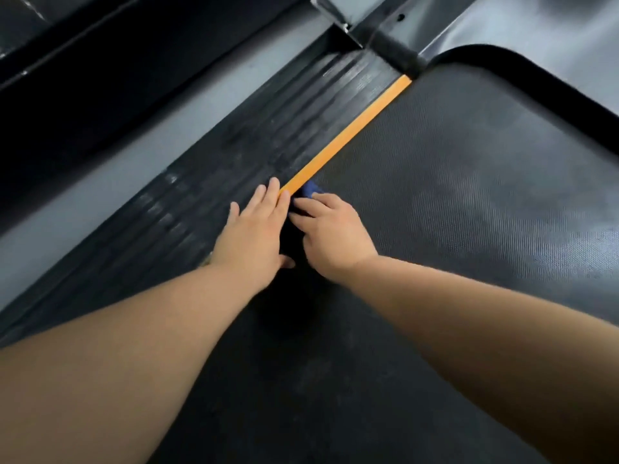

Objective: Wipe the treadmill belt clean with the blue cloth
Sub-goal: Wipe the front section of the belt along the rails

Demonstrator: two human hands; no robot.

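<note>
The black textured treadmill belt [452, 195] fills the middle and right of the head view. My right hand [331, 236] lies on the belt near its left edge, fingers curled over the blue cloth [312, 189]. Only a small blue corner of the cloth shows beyond the fingertips; the rest is hidden under the hand. My left hand [256, 229] rests flat with straight fingers on the ribbed side rail [234, 169], its fingertips touching the orange strip [348, 132] along the belt's edge.
The grey motor cover [569, 35] with a black rim curves across the top right. A black upright's base [398, 48] stands at the head of the orange strip. Grey floor [100, 195] and another dark machine frame [83, 78] lie to the left.
</note>
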